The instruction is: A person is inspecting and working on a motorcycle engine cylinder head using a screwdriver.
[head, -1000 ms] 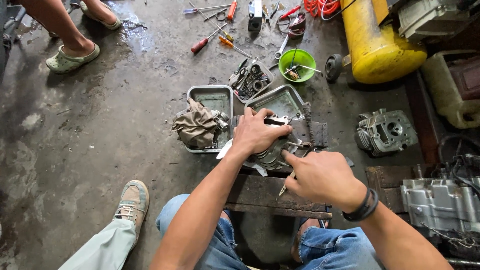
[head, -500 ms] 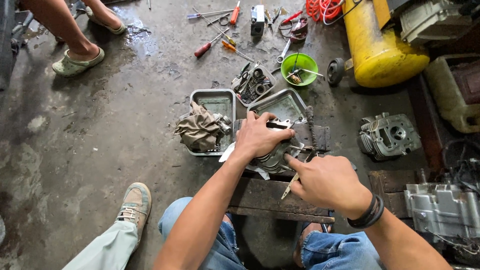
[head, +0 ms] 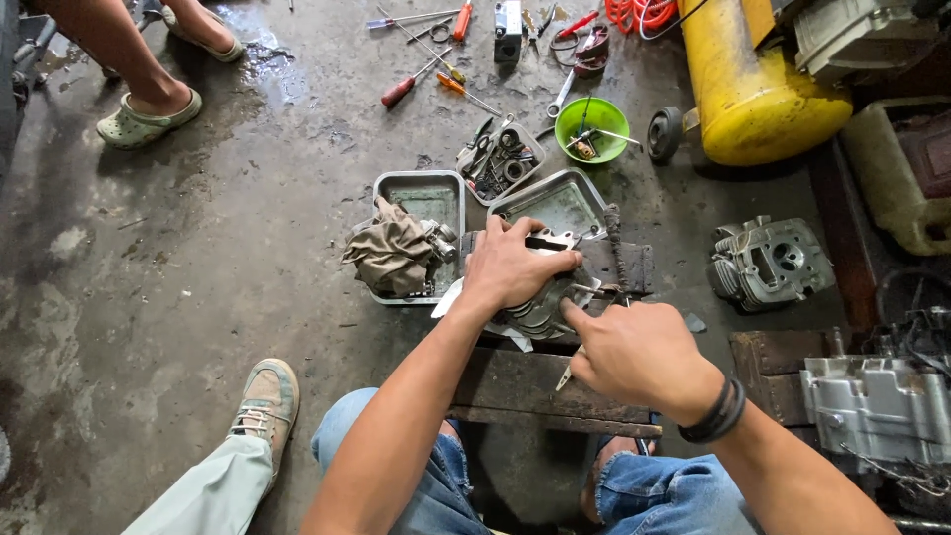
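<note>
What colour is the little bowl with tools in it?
Bright green bowl, seen in the head view, beyond the left hand.

- The left hand (head: 517,266) lies on the finned grey metal engine cylinder (head: 540,309), which sits on the dark wooden block (head: 540,381) at centre.
- The right hand (head: 634,355) is at the cylinder's 4 o'clock, touching it.
- Two rectangular steel trays stand at its 12 o'clock; the left tray (head: 421,193) holds a crumpled brown rag (head: 391,253).
- A round green plastic bowl (head: 591,129) lies at 1 o'clock, the yellow cylindrical tank (head: 743,89) farther out at 2 o'clock.
- A grey cast cylinder head (head: 771,263) rests at 3 o'clock.
</note>
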